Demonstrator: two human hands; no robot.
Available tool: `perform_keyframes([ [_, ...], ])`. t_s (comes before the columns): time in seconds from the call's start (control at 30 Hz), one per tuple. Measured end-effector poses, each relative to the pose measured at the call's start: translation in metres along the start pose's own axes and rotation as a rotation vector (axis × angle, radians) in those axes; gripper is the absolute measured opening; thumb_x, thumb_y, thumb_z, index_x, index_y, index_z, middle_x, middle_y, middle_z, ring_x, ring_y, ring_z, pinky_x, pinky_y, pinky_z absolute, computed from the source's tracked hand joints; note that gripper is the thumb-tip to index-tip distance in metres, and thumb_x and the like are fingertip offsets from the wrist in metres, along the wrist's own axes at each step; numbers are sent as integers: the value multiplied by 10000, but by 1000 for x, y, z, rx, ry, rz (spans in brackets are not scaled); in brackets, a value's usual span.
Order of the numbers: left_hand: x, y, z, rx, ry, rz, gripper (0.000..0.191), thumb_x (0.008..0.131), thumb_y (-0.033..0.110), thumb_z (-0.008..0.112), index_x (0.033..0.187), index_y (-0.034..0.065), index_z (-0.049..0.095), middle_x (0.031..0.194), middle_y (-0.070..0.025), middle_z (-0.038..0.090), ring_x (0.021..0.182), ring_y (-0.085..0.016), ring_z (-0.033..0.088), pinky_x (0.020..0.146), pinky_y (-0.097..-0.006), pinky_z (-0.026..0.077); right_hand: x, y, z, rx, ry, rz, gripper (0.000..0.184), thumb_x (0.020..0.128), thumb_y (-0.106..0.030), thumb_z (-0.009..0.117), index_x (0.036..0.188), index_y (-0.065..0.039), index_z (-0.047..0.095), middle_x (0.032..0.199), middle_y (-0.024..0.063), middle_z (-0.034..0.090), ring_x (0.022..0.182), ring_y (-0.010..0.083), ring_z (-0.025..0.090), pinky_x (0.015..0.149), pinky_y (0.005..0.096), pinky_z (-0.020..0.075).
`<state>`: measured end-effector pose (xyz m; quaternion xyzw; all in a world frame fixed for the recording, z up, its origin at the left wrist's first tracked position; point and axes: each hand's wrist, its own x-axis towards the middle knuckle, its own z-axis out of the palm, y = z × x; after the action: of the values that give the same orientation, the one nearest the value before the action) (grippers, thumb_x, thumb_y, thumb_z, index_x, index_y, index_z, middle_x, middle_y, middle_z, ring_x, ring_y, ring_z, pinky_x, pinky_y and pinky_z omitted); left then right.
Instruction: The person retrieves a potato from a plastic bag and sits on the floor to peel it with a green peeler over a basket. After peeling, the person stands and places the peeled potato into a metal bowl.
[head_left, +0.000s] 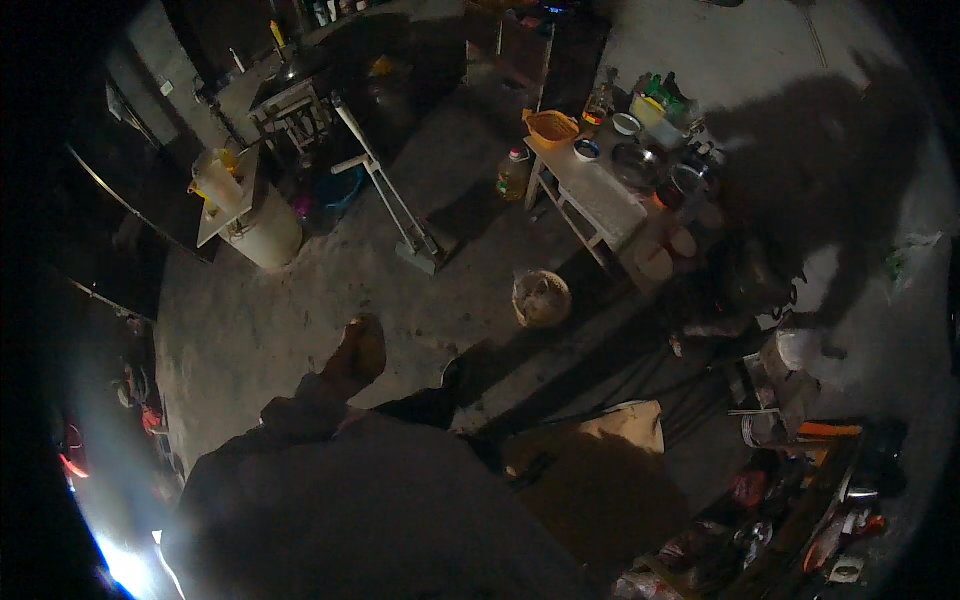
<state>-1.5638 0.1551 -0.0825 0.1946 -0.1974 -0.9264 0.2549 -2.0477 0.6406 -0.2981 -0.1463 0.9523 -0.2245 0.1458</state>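
What appears to be my left hand (360, 352) reaches out from a dark, rumpled sleeve (296, 409) in front of my body, over the concrete floor (240, 330). Deep shade hides its separate fingers, and I cannot make out anything held in it. My right hand is out of view. Beyond, on the floor, stands a small round woven basket (541, 300) with something pale in it. My dark clothing (360, 510) fills the bottom of the picture. To its right lies a brown cardboard sheet (630, 427), mostly in shadow.
A low wooden bench (600, 199) holds an orange basket (552, 129) and several bowls; an oil bottle (513, 176) stands beside it. A long pale frame (382, 191) lies ahead. Left is a white bucket (270, 232) under a board. Clutter (810, 495) lines the right.
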Motion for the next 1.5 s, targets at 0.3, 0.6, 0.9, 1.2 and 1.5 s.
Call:
perform_keyframes([
  [0.3, 87, 11, -37, 32, 130, -99, 428, 994, 527, 512, 1254, 189, 554, 1044, 20, 582, 888, -129, 578, 741, -309, 518, 0, -41, -14, 224, -238, 27, 273, 950, -292, 603, 1070, -48, 622, 996, 91, 642, 800, 238, 603, 682, 398, 492],
  [0.6, 205, 33, -42, 71, 357, -96, 556, 982, 532, 537, 1404, 184, 438, 1274, -19, 534, 1111, -189, 559, 912, -379, 507, 46, -136, -13, 756, -565, 346, 253, 954, -287, 597, 1053, -55, 619, 967, 77, 637, 758, 222, 595, 649, 388, 484],
  [0.9, 251, 13, -22, 32, 519, 37, 588, 995, 496, 533, 1466, 175, 388, 1356, -29, 503, 1181, -198, 537, 999, -371, 458, 160, -254, -2, -26, -667, -301, 316, 935, -247, 588, 1160, -40, 667, 1058, 149, 674, 848, 322, 653, 763, 399, 513],
  [1.2, 247, -74, 21, -83, 685, 259, 645, 939, 590, 561, 1418, 173, 443, 1201, -6, 579, 963, -187, 594, 788, -347, 515, 300, -255, 29, -8, -853, -560, 416, 900, -389, 653, 1176, -77, 664, 1059, 207, 680, 908, 364, 656, 782, 481, 514],
  [1.5, 245, -242, 66, -384, 789, 232, 725, 891, 576, 633, 1422, 116, 453, 1355, -90, 553, 1201, -254, 568, 984, -381, 497, 397, -146, 29, -392, -1001, -487, 364, 924, -370, 632, 1167, -99, 657, 1030, 173, 689, 924, 308, 657, 806, 465, 505],
])
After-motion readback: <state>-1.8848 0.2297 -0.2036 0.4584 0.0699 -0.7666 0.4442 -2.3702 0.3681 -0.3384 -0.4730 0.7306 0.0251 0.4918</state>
